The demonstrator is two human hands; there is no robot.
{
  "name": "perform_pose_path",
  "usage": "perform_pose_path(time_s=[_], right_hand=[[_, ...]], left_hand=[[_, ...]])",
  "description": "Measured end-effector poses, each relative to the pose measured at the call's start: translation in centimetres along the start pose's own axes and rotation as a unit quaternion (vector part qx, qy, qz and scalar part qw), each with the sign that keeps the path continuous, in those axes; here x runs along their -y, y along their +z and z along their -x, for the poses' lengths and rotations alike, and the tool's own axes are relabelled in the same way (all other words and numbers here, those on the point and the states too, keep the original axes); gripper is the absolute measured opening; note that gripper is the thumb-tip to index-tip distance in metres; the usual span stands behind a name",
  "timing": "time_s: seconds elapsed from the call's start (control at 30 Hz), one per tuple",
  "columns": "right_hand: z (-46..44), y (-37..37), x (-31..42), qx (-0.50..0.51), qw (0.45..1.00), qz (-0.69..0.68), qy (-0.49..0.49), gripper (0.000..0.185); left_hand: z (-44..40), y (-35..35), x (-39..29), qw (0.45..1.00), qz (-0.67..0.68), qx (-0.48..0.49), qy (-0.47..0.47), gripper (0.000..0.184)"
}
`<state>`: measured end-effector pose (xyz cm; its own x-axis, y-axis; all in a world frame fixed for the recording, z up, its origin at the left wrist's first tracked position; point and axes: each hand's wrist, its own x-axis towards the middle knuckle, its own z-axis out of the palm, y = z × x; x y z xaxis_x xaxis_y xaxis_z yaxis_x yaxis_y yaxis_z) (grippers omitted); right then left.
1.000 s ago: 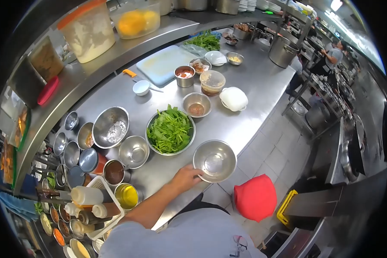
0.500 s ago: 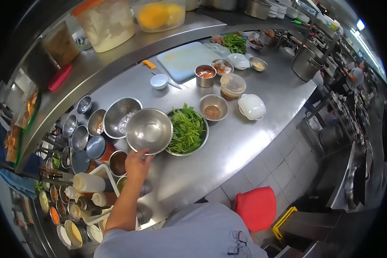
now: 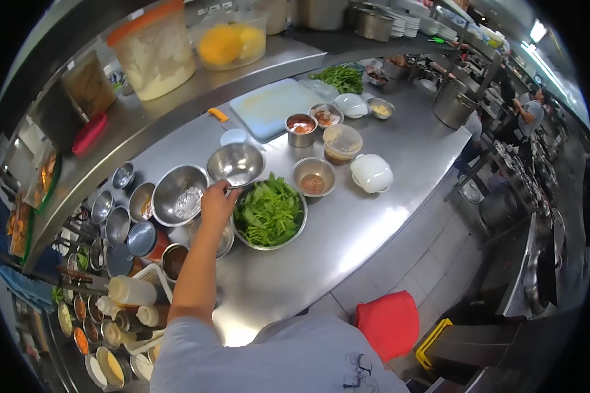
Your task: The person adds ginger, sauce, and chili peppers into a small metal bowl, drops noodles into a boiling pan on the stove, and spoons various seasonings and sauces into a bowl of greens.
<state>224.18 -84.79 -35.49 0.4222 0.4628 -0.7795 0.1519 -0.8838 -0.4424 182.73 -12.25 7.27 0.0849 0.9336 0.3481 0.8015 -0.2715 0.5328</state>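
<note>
My left hand (image 3: 219, 202) grips the near rim of a steel mixing bowl (image 3: 236, 164), thumb and fingers closed on its edge. It is tilted slightly toward me, with nothing plain to see inside. Just below and to the right sits a steel bowl of green leaves (image 3: 270, 213). To the left of my hand is a larger steel bowl (image 3: 179, 194) with white powder in it. Another steel bowl (image 3: 223, 243) shows partly behind my forearm. My right hand does not show; a red cloth-like thing (image 3: 387, 324) is beside my right side.
A white cutting board (image 3: 275, 105) and an orange-handled knife (image 3: 218, 115) lie farther back. A small steel bowl (image 3: 313, 177), a lidded plastic tub (image 3: 342, 143) and a white bowl (image 3: 372, 173) stand right. Squeeze bottles (image 3: 131, 290) crowd the left. A shelf edge (image 3: 196, 85) overhangs the counter.
My left hand has carried the steel bowl farther from me, beyond the greens. The bowl behind my forearm has come into view. The whole view has shifted slightly.
</note>
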Motion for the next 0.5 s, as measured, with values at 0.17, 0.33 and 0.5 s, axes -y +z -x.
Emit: perform_pose_path(time_s=[0.17,0.33,0.5], right_hand=[[5.8,-1.1,4.6,-0.054,0.998,-0.026,0.025,0.042],[8.1,-1.4,4.6,-0.075,0.995,-0.041,0.042,0.041],[9.2,-0.6,1.1,-0.063,0.996,-0.051,0.037,0.041]], left_hand=[[-4.5,8.3,6.9,0.994,0.038,0.074,-0.076,0.040],[4.4,5.5,8.5,0.989,-0.087,0.121,-0.001,0.052],[14.1,0.8,3.9,0.922,-0.263,0.280,-0.053,0.029]])
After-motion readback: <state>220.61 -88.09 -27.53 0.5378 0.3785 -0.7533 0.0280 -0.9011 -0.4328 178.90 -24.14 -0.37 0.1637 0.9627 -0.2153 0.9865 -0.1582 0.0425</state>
